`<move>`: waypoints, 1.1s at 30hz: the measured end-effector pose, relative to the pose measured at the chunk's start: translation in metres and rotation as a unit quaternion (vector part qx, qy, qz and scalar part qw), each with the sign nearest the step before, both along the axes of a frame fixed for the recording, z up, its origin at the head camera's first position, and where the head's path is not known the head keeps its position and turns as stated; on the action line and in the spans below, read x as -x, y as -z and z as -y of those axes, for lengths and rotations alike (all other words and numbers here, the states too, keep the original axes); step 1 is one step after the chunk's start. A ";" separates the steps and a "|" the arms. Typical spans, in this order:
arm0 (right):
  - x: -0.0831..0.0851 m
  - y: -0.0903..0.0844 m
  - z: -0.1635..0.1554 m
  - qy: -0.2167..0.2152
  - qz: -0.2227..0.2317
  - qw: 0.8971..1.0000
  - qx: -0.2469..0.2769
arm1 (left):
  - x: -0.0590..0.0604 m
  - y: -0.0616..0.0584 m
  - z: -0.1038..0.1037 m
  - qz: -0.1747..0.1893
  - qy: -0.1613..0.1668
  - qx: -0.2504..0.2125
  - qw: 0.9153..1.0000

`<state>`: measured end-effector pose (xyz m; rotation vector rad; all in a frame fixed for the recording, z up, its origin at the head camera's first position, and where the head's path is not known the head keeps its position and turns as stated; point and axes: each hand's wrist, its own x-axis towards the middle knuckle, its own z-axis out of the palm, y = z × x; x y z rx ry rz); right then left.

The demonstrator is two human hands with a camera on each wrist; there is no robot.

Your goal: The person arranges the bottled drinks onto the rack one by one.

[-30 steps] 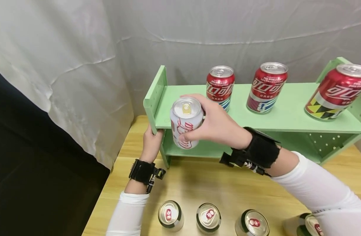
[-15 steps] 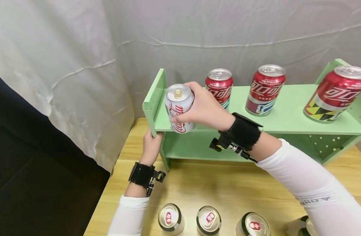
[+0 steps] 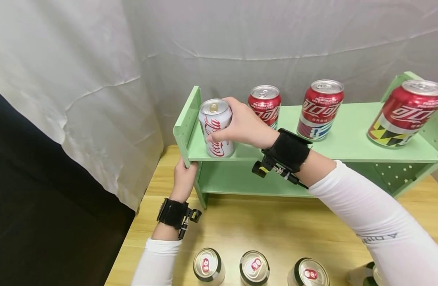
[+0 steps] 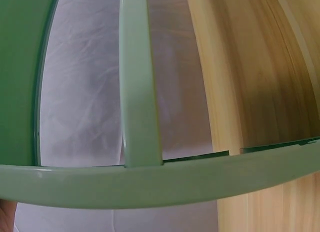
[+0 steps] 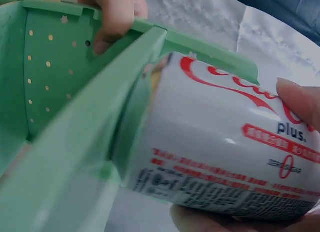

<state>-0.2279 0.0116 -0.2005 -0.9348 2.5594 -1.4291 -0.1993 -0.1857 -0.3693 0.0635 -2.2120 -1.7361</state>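
Observation:
My right hand (image 3: 245,125) holds a white Coca-Cola can (image 3: 209,123) with red lettering, thumb in front and fingers behind. The can is upright at the left end of the green shelf's top board (image 3: 351,149), its base appearing to touch near the front edge. Seen from the right wrist, the can (image 5: 225,137) carries the word "plus". My left hand (image 3: 185,178) grips the shelf's left side panel (image 3: 186,131) below the top board. The right wrist view shows its thumb and fingers (image 5: 117,15) over the panel edge; only a sliver of hand (image 4: 6,219) enters the left wrist view.
Three red cola cans stand on the top board: a partly covered left one (image 3: 264,103), a middle one (image 3: 320,109) and a right one (image 3: 405,113). Several gold-topped cans, one of them a can at left (image 3: 208,266), line the wooden table (image 3: 262,226). A grey curtain (image 3: 276,31) hangs behind.
My right hand has carried the white can from in front of the shelf back and left onto the top board's left end. The left hand keeps its grip on the panel.

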 end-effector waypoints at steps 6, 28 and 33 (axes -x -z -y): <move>0.005 -0.001 0.005 -0.003 0.002 1.000 -0.015 | -0.003 0.002 0.000 -0.008 -0.002 0.003 1.000; 0.005 0.000 0.017 0.054 -0.011 0.998 -0.010 | -0.003 -0.001 -0.002 -0.002 -0.015 0.004 1.000; -0.001 0.002 0.013 0.069 -0.028 0.997 -0.004 | -0.004 0.001 -0.003 -0.001 -0.012 0.002 1.000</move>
